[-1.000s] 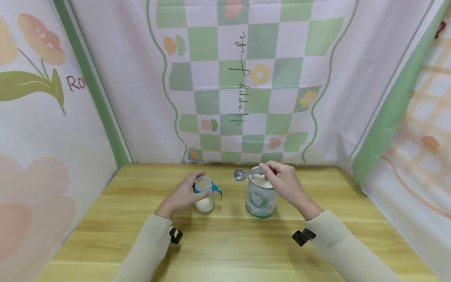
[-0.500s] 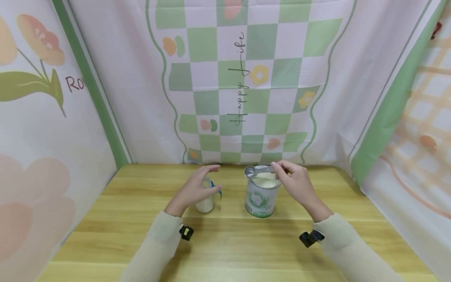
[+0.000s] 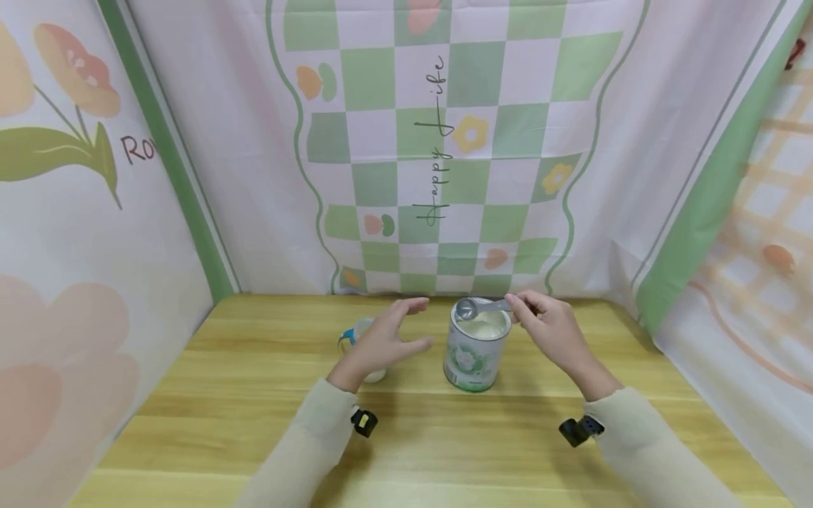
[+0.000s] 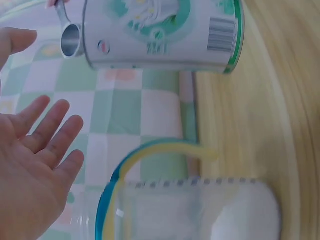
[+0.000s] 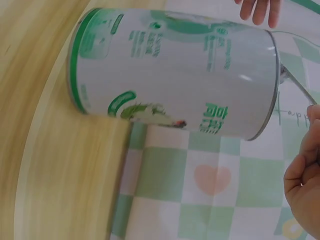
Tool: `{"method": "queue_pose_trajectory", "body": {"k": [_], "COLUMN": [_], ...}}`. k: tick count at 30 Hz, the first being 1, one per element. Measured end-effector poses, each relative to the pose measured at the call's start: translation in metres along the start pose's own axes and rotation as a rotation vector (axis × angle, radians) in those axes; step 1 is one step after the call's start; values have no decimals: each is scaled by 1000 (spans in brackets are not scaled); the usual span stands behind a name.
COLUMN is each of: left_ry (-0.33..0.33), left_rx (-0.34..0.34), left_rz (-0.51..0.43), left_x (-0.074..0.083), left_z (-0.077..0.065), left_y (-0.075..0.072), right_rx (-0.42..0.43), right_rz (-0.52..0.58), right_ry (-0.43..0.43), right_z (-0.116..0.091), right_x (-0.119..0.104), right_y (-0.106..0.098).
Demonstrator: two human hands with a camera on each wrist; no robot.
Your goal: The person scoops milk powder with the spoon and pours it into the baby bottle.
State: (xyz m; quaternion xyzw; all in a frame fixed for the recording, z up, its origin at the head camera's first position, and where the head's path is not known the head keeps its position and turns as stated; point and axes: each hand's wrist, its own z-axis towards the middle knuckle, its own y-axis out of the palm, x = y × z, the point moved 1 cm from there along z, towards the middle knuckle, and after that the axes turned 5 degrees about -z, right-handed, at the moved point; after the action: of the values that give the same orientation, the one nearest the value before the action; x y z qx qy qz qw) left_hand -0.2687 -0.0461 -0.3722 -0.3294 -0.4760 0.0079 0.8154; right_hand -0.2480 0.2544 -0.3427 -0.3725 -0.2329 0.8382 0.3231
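Toward the bench's far edge (image 3: 279, 302), scoop (image 3: 479, 307) lies crosswise over tin (image 3: 473, 363), rim contact unclear, right hand (image 3: 551, 331) pinching its end, left hand (image 3: 384, 340) spread, empty, farther off.

1. Table (image 3: 438, 451): wood-grain top, light yellow-brown, with grain running side to side.
2. Rear curtain (image 3: 368, 77): hangs behind the table's far edge; carries a green-and-white checkerboard print within a wavy green outline.
3. Lettering (image 3: 435, 113): reads "Happy Life", set vertically on the checkerboard print.
4. Left curtain (image 3: 63, 233): pale, flower-printed, with green strip (image 3: 161, 148).
5. Right curtain (image 3: 775, 197): orange-checked, with green border (image 3: 705, 212).
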Motion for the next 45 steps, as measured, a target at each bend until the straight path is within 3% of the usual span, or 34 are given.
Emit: {"method": "queue_pose_trajectory", "body": {"k": [11,25,36,45], "left_ry": [-60,-204,-230,-207], "left_rx": [-22,6,41,36], "left_rz": [-66,-212,-298,-309], "left_x": [3,-7,-10,-11], "left_z": [13,26,39,48], "left_y": [29,57,72,77], "right_rx": [-41,-165,-93,-108], "right_rz": [-65,-130,-229,-247], "right_ry": [-42,-46,-259,-342], "right_z": [-4,2,11,15], "right_x": [12,14,19,22], "right_y": [-4,-5,1,6]}}
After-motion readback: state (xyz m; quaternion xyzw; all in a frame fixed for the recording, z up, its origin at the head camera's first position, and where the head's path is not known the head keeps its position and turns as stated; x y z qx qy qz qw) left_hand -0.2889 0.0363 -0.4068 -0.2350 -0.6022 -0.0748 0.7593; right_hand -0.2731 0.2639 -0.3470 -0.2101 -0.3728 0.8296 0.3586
